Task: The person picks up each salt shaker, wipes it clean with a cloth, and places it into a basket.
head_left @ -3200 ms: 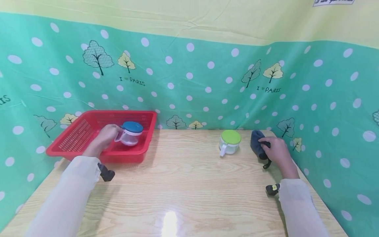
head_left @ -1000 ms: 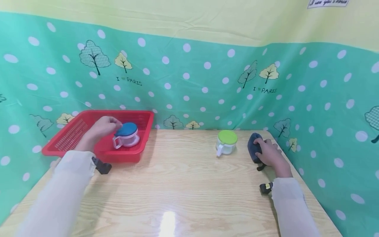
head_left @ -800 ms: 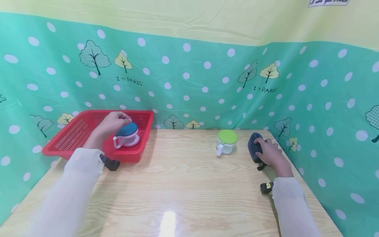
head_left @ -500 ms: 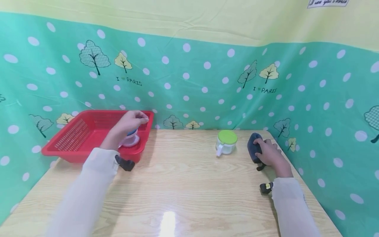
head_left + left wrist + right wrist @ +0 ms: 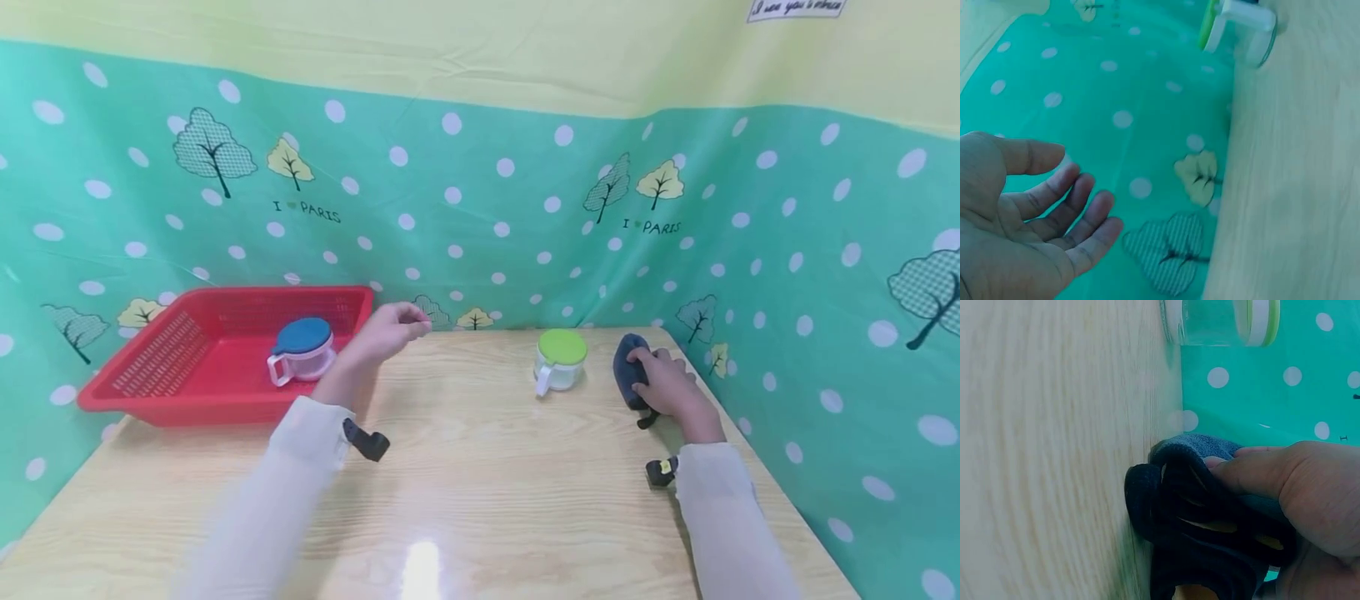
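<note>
My left hand (image 5: 381,335) is in the air just right of the red basket (image 5: 187,408), holding nothing, its fingers loosely bent; the left wrist view shows its palm bare. Inside the basket, at its right side, stands a clear jar with a blue lid (image 5: 303,336) and a pink handle. My right hand (image 5: 672,390) grips a dark blue-grey cloth item (image 5: 627,377) with black straps (image 5: 1191,512) at the table's right side, thumb pressed on its near side. A clear jar with a green lid (image 5: 561,347) and a white handle stands left of that hand.
A pale wooden table (image 5: 480,483) carries everything. Green dotted cloth (image 5: 480,200) hangs behind it and along its right side. Black wrist cameras (image 5: 367,442) sit on both sleeves.
Earlier my left hand held the pink handle of the blue-lidded jar; it let go and moved right, out of the basket. My right hand shifted its grip on the cloth item, then stayed there.
</note>
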A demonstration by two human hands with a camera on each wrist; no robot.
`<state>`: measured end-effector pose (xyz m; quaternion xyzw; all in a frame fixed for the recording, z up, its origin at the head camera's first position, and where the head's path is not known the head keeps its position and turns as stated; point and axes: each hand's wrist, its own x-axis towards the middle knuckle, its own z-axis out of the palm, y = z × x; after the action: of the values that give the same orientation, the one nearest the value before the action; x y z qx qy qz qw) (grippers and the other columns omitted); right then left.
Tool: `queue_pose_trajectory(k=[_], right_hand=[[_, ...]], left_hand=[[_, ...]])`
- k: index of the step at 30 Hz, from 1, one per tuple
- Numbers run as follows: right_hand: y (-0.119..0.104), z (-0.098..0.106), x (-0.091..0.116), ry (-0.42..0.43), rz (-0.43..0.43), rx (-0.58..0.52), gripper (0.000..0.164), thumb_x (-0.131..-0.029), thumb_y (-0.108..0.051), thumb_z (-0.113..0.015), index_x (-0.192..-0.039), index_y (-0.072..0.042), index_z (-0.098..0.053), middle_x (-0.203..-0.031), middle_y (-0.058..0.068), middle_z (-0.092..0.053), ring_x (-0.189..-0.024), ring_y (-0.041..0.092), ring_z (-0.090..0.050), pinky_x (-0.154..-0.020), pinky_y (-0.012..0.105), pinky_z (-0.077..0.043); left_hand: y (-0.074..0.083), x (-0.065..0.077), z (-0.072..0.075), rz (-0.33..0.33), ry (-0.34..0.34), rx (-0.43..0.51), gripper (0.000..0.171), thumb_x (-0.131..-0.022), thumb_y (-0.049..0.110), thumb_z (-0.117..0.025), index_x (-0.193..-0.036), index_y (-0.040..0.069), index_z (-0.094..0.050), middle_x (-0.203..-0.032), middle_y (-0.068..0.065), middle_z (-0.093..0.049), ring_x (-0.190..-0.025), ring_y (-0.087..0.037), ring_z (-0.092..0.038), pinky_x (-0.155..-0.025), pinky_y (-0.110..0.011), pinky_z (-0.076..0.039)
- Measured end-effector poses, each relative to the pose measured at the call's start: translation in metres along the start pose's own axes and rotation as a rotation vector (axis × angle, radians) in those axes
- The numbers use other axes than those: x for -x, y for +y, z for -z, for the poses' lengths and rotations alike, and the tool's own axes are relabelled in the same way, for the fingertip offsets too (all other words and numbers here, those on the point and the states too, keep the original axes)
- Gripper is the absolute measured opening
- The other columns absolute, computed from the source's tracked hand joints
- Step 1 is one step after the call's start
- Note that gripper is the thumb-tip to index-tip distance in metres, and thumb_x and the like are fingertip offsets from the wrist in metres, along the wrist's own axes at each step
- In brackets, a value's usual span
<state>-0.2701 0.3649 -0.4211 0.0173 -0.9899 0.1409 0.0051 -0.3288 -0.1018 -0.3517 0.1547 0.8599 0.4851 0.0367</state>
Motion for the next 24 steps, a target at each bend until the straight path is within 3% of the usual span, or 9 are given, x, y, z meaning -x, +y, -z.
queue_pose_trajectory(k=[9,15,24], right_hand=[[0.001,-0.001,-0.002,-0.013,-0.006,0.016,0.050,-0.100,-0.016,-0.063,-0.145,-0.007,-0.044,-0.139,0.042,-0.038,-0.118,0.061,-0.042,-0.089,0.074,-0.039],[0.002,-0.001,-0.001,-0.021,-0.006,0.016,0.050,-0.100,-0.017,-0.064,-0.145,-0.008,-0.043,-0.141,0.041,-0.036,-0.119,0.063,-0.040,-0.089,0.075,-0.037],[0.002,0.000,-0.001,-0.023,-0.013,0.011,0.051,-0.100,-0.016,-0.063,-0.146,-0.008,-0.042,-0.142,0.041,-0.036,-0.120,0.062,-0.041,-0.091,0.075,-0.036]], left_hand=[[-0.002,-0.008,-0.052,0.042,-0.032,0.175,0.023,-0.100,0.016,-0.061,-0.119,0.002,-0.063,-0.121,-0.020,-0.064,-0.114,-0.033,-0.058,-0.103,-0.052,-0.046],[-0.006,-0.015,-0.082,0.038,-0.040,0.255,0.022,-0.099,0.014,-0.063,-0.116,0.000,-0.064,-0.112,-0.015,-0.064,-0.114,-0.039,-0.058,-0.104,-0.056,-0.044],[-0.012,-0.025,-0.124,0.041,-0.085,0.325,0.020,-0.093,0.009,-0.066,-0.112,0.000,-0.065,-0.110,-0.011,-0.067,-0.103,-0.027,-0.062,-0.100,-0.050,-0.049]])
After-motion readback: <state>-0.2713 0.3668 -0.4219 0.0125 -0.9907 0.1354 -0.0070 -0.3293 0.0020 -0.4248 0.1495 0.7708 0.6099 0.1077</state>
